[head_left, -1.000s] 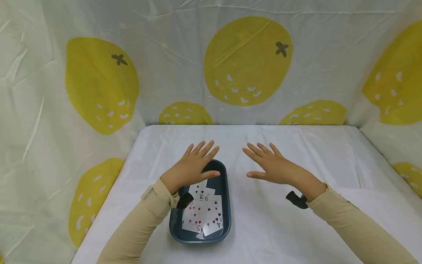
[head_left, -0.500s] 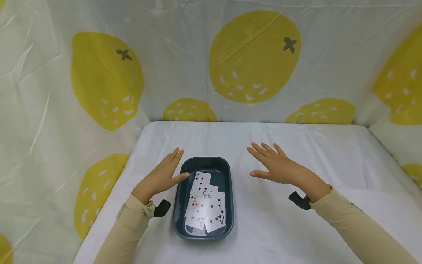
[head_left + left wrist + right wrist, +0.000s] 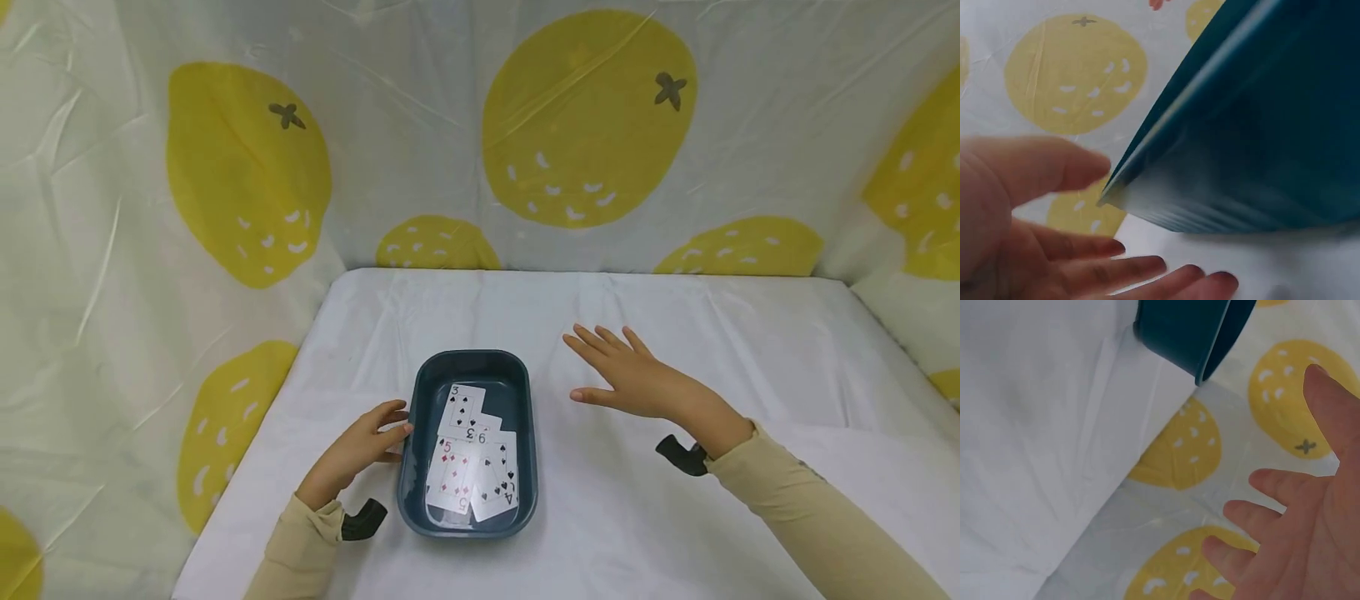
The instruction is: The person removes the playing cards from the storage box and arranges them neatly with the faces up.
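Observation:
A dark blue-green tray (image 3: 529,467) stands on the white cloth, with several playing cards (image 3: 452,475) lying face up and overlapping inside. My left hand (image 3: 352,452) is beside the tray's left wall, fingers loosely bent and holding nothing; whether the fingertips touch the wall I cannot tell. In the left wrist view, the thumb and fingers of my left hand (image 3: 1054,250) are spread apart near the tray's outer wall (image 3: 1241,156). Off to the tray's right, my right hand (image 3: 637,379) hovers with spread fingers, empty. The right wrist view has the tray (image 3: 1182,331) beyond my right hand (image 3: 1310,519).
White cloth (image 3: 600,517) covers the table around the tray. Behind it and at the sides hangs a pale curtain (image 3: 405,108) printed with yellow lemons. A black band piece (image 3: 364,520) is at the left wrist, another (image 3: 681,455) at the right.
My left hand has moved from over the tray to its left side and lower, its fingers now more bent. The right hand has kept nearly the same place. The head view has shifted slightly.

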`<state>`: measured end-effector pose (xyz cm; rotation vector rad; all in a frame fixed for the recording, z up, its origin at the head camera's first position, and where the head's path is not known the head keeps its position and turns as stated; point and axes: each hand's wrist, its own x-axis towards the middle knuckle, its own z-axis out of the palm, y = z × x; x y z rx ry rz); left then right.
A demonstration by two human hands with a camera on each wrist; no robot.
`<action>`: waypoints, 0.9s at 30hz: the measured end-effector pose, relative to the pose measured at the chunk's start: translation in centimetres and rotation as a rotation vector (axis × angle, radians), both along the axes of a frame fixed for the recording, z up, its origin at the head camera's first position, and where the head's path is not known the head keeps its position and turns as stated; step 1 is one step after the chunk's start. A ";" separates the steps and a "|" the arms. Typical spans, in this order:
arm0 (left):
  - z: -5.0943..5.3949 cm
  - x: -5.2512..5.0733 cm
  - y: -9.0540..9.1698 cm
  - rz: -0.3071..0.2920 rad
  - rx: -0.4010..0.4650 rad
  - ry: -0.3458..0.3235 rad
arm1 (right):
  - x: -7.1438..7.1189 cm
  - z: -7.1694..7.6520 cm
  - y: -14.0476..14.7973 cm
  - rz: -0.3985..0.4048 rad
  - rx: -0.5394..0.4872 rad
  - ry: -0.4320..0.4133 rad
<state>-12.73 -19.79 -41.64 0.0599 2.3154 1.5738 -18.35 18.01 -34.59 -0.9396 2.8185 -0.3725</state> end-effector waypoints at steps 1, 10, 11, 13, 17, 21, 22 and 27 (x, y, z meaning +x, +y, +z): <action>-0.2 0.1 0.1 0.028 0.024 -0.012 | 0.0 0.0 -0.1 0.002 -0.003 -0.001; -1.0 0.7 0.3 0.058 0.146 -0.051 | -0.4 0.0 -2.2 0.022 -0.042 0.001; -1.0 0.7 0.3 0.056 0.149 -0.048 | -0.6 0.1 -2.7 0.029 -0.052 0.009; -0.9 0.9 0.4 0.055 0.151 -0.049 | -0.9 0.3 -3.9 0.040 -0.076 0.014; -0.8 1.1 0.4 0.055 0.154 -0.051 | -1.4 0.6 -6.9 0.032 -0.101 -0.014; -0.8 1.3 0.3 0.048 0.149 -0.050 | -1.5 0.6 -10.6 0.021 -0.099 -0.049; -0.8 1.3 0.3 0.046 0.150 -0.049 | -1.6 0.4 -11.5 0.024 -0.099 -0.052; -1.0 1.4 0.2 0.031 0.163 -0.052 | -2.0 -1.2 -15.2 0.052 -0.079 -0.051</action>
